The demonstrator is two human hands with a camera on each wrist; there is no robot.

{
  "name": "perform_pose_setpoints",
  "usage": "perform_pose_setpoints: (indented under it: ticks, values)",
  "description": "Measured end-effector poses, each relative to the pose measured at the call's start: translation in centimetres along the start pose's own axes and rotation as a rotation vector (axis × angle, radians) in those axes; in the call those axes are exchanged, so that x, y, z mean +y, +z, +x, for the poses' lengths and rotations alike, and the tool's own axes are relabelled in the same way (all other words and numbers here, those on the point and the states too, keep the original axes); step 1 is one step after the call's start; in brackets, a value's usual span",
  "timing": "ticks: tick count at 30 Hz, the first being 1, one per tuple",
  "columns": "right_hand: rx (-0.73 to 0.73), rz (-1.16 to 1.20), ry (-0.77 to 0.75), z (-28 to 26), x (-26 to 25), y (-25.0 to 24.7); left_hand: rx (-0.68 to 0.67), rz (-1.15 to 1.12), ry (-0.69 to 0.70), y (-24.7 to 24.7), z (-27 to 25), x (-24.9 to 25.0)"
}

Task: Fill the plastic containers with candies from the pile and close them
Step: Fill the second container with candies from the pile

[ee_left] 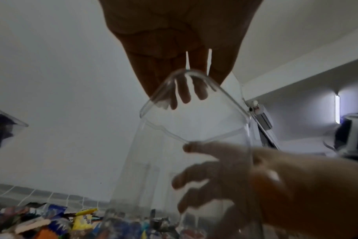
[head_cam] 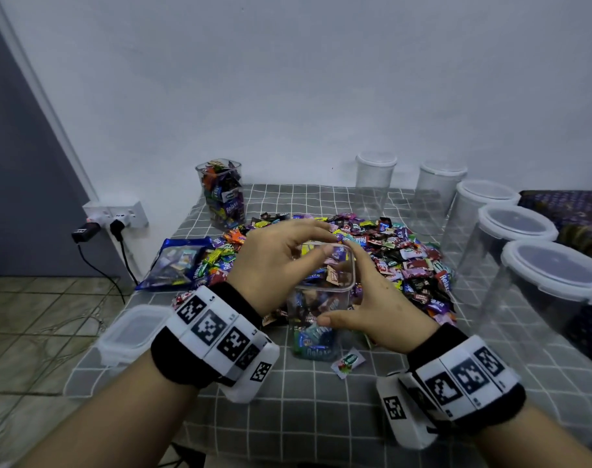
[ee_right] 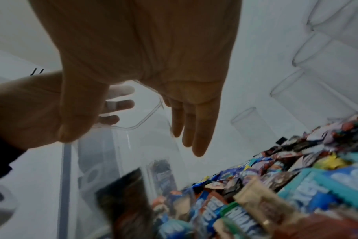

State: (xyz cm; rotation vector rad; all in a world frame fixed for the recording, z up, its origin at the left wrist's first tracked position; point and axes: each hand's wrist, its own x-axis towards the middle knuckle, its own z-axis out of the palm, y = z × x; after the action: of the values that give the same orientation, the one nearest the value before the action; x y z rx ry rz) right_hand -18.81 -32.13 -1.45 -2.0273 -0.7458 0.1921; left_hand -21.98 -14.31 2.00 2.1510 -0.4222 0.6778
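A clear square plastic container [head_cam: 316,293] stands at the near edge of the candy pile [head_cam: 405,258], partly filled with wrapped candies. My left hand [head_cam: 326,243] arches over its open mouth, fingers loosely curved at the far rim and nothing visible in them. In the left wrist view those fingertips [ee_left: 184,93] show through the rim of the container [ee_left: 153,161]. My right hand [head_cam: 338,287] grips the container, thumb on the front wall and fingers along the right wall. The right wrist view shows the same grip on the container [ee_right: 123,145].
A full, lidless container [head_cam: 222,194] stands at the back left. A loose lid [head_cam: 132,332] lies at the table's left edge, near a blue candy bag [head_cam: 176,261]. Several empty lidded containers [head_cam: 551,275] line the right side. One stray candy [head_cam: 348,361] lies in front.
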Motion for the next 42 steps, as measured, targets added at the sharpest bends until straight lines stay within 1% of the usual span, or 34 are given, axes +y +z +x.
perform_pose_setpoints:
  ticks: [2, 3, 5, 7, 9, 11, 13, 15, 17, 19, 21, 25, 26, 27, 28, 30, 32, 33, 34, 35, 36, 38, 40, 42]
  values:
    - [-0.063, -0.121, 0.028, -0.2, 0.8, -0.5, 0.076, -0.072, -0.086, -1.0, 0.0, -0.4]
    - [-0.108, -0.221, 0.085, -0.3, 1.2, -0.9, 0.110, -0.098, -0.145, -1.7, 0.0, -0.8]
    - [-0.218, -0.405, 0.199, -0.6, 1.7, -1.6, 0.154, -0.071, -0.262, -3.4, 0.0, -2.1]
    - [-0.329, -0.516, 0.209, -0.9, 1.8, -1.9, 0.164, -0.035, -0.369, -5.0, -0.2, -3.7]
    - [-0.461, -0.524, 0.196, -1.0, 1.7, -1.4, 0.127, 0.014, -0.465, -6.2, -0.5, -5.3]
    - [-0.584, -0.500, 0.219, -0.9, 1.7, -0.6, 0.017, 0.065, -0.579, -6.9, -0.9, -6.4]
    - [-0.647, -0.514, 0.238, -0.7, 2.1, -0.2, -0.191, 0.089, -0.692, -7.0, -1.4, -6.9]
    - [-0.625, -0.519, 0.276, -0.1, 2.6, -0.4, -0.432, 0.069, -0.797, -6.5, -2.0, -7.2]
    - [-0.572, -0.586, 0.307, 0.7, 3.0, -1.0, -0.621, 0.041, -0.872, -5.5, -2.9, -7.6]
    - [-0.540, -0.672, 0.326, 1.5, 3.2, -1.7, -0.750, 0.020, -0.923, -4.3, -3.8, -8.0]
    - [-0.535, -0.754, 0.348, 2.0, 3.3, -2.1, -0.796, 0.017, -0.938, -3.3, -4.2, -8.3]
    - [-0.536, -0.921, 0.342, 2.4, 3.5, -1.9, -0.774, 0.072, -0.885, -2.3, -3.5, -8.6]
    - [-0.518, -0.914, 0.346, 2.5, 3.6, -1.9, -0.749, 0.091, -0.871, -2.1, -3.2, -8.5]
    - [-0.470, -0.876, 0.349, 2.6, 3.6, -2.0, -0.700, 0.091, -0.857, -1.9, -3.0, -8.4]
    - [-0.390, -0.813, 0.357, 2.7, 3.7, -2.1, -0.627, 0.087, -0.844, -1.8, -2.8, -8.3]
    - [-0.184, -0.702, 0.373, 3.1, 3.8, -2.8, -0.431, 0.091, -0.802, -1.8, -2.3, -8.4]
    - [-0.001, -0.682, 0.407, 3.5, 4.2, -3.8, -0.220, 0.141, -0.761, -2.1, -1.8, -8.8]
    - [0.064, -0.684, 0.435, 3.8, 4.4, -4.4, -0.133, 0.185, -0.748, -2.3, -1.5, -9.1]
    - [0.114, -0.683, 0.462, 4.1, 4.7, -4.8, -0.080, 0.241, -0.751, -2.5, -1.2, -9.6]
    - [0.148, -0.684, 0.490, 4.4, 5.0, -5.2, -0.067, 0.308, -0.765, -2.6, -0.9, -10.1]
    - [0.170, -0.694, 0.526, 4.7, 5.4, -5.5, -0.088, 0.386, -0.786, -2.6, -0.6, -10.6]
    - [0.185, -0.736, 0.597, 5.2, 6.0, -5.7, -0.185, 0.526, -0.846, -2.3, -0.1, -11.8]
    - [0.149, -0.771, 0.668, 5.5, 6.5, -5.7, -0.250, 0.594, -0.895, -1.9, 0.4, -12.8]
    - [0.099, -0.769, 0.743, 5.8, 7.1, -5.6, -0.287, 0.619, -0.933, -1.5, 0.7, -13.7]
